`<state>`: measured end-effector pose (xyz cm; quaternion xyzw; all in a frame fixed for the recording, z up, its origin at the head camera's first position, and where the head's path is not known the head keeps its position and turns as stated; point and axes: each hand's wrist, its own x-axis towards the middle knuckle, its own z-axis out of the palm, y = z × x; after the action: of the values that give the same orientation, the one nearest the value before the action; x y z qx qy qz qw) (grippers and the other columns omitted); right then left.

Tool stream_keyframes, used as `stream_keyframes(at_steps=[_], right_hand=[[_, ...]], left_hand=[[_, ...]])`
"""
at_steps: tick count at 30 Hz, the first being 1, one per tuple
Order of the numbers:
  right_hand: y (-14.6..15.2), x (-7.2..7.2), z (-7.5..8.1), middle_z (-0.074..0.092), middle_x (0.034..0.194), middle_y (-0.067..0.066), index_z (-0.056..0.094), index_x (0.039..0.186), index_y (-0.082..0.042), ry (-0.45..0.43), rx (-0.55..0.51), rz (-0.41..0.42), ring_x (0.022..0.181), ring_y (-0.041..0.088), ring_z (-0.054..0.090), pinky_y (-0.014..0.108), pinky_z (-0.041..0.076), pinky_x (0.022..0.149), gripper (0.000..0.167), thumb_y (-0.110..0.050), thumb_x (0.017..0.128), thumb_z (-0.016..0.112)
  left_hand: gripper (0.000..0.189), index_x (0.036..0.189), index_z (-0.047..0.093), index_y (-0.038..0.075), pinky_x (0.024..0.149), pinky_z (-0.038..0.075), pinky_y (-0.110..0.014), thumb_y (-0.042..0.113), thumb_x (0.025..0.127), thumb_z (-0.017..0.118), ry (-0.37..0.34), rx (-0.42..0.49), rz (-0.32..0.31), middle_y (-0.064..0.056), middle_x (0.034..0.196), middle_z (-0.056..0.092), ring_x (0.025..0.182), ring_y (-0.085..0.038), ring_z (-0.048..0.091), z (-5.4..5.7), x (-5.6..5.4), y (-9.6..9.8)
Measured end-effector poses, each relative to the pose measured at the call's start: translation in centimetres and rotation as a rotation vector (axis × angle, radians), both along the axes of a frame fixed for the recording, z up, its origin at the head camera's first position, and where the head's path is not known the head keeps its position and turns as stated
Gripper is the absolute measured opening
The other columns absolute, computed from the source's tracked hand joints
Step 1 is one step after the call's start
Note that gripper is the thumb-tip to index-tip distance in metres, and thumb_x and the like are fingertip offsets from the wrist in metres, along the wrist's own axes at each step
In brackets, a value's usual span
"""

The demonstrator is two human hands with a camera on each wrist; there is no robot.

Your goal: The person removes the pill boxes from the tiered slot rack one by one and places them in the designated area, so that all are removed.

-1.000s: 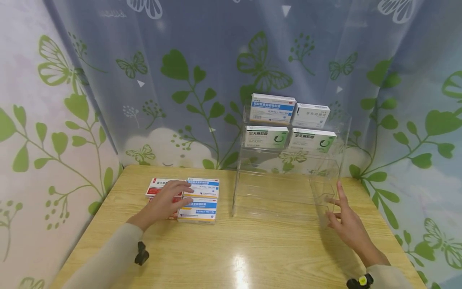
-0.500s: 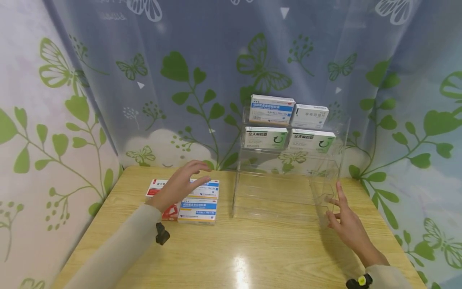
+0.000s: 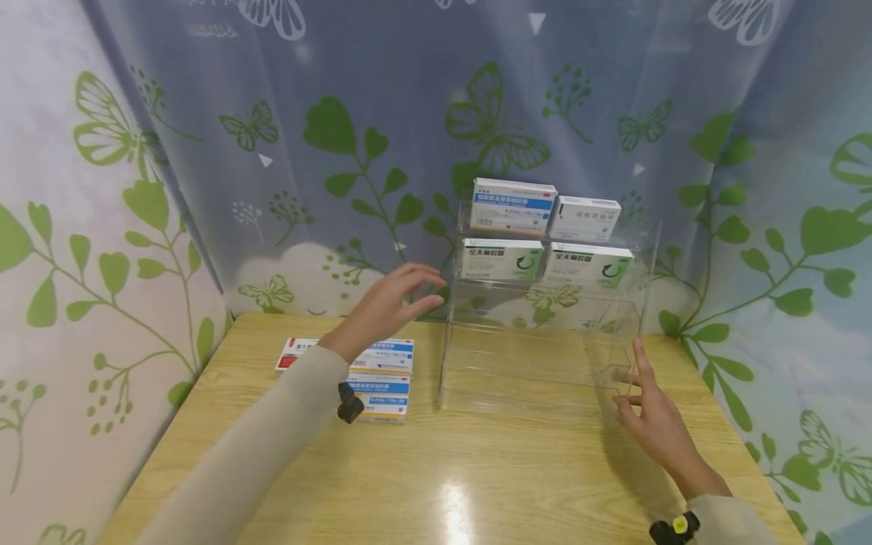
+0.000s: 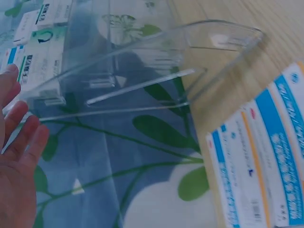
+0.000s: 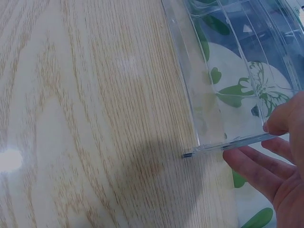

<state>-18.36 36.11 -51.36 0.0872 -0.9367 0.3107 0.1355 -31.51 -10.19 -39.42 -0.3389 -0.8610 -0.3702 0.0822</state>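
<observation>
My left hand [image 3: 381, 310] is raised just left of the clear acrylic display stand [image 3: 444, 367], fingers loosely extended, holding nothing. In the left wrist view, its fingers [image 4: 31, 142] overlap the stand's upper side edge. On the right, my right hand [image 3: 655, 424] pinches the stand's side panel [image 5: 237, 142], thumb on the inner face and fingers outside. The stand's top tier bears a blue-and-white medicine box [image 3: 514, 206] and a white medicine box [image 3: 586, 219]. Two green-and-white medicine boxes [image 3: 502, 260] sit side by side one tier lower.
Left of the stand, two blue-and-white medicine boxes [image 3: 384, 401] lie on the wooden table [image 3: 518, 469]. A red-and-white box [image 3: 293, 350] lies beside them, partly behind my left forearm [image 3: 272, 431]. A patterned curtain [image 3: 381, 76] hangs behind the table.
My left hand has lifted off the boxes on the table and moved right and up toward the stand, with nothing in it. The right hand stays at the stand's side.
</observation>
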Motion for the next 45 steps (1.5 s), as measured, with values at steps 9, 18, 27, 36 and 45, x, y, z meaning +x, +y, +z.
stream_keyframes(at_steps=[9, 18, 27, 36, 45], right_hand=[[0.0, -0.1, -0.2, 0.06, 0.138, 0.04, -0.006, 0.177, -0.021, 0.005, -0.006, 0.006, 0.097, 0.05, 0.079, 0.025, 0.06, 0.061, 0.106, 0.003, 0.103, 0.066], [0.1, -0.2, -0.3, 0.06, 0.139, 0.039, -0.006, 0.177, -0.019, -0.001, -0.024, 0.015, 0.096, 0.049, 0.079, 0.023, 0.061, 0.062, 0.104, 0.005, 0.103, 0.063], [0.0, -0.2, -0.4, 0.06, 0.138, 0.04, -0.006, 0.177, -0.021, -0.005, -0.021, 0.006, 0.096, 0.05, 0.078, 0.028, 0.063, 0.062, 0.105, 0.007, 0.102, 0.062], [-0.2, -0.3, -0.1, 0.062, 0.137, 0.039, -0.004, 0.177, -0.019, 0.027, -0.029, 0.03, 0.093, 0.048, 0.079, 0.024, 0.062, 0.061, 0.104, 0.008, 0.101, 0.063], [0.2, -0.3, 0.1, 0.064, 0.136, 0.038, -0.003, 0.177, -0.019, 0.041, -0.018, 0.022, 0.092, 0.048, 0.079, 0.024, 0.06, 0.061, 0.105, 0.008, 0.1, 0.063]], left_hand=[[0.034, 0.138, 0.071, 0.007, 0.122, 0.05, -0.044, 0.023, 0.107, 0.072, 0.076, 0.04, -0.052, -0.009, 0.149, 0.064, 0.142, -0.027, 0.059, 2.9, -1.4, 3.2], [0.032, 0.137, 0.071, 0.009, 0.116, 0.053, -0.044, 0.024, 0.109, 0.07, 0.123, -0.004, -0.044, -0.009, 0.149, 0.064, 0.135, -0.029, 0.063, 5.8, -2.6, 5.1], [0.034, 0.14, 0.07, 0.008, 0.121, 0.05, -0.039, 0.023, 0.109, 0.07, 0.147, -0.086, -0.061, -0.008, 0.151, 0.063, 0.141, -0.025, 0.058, 7.7, -3.9, 6.7], [0.031, 0.135, 0.071, 0.006, 0.126, 0.044, -0.041, 0.02, 0.107, 0.072, 0.184, -0.172, -0.06, -0.011, 0.148, 0.064, 0.143, -0.028, 0.056, 8.8, -4.5, 7.2], [0.036, 0.144, 0.067, 0.007, 0.128, 0.043, -0.04, 0.016, 0.109, 0.069, 0.238, -0.338, -0.08, -0.012, 0.155, 0.061, 0.148, -0.03, 0.053, 8.9, -5.0, 8.4]])
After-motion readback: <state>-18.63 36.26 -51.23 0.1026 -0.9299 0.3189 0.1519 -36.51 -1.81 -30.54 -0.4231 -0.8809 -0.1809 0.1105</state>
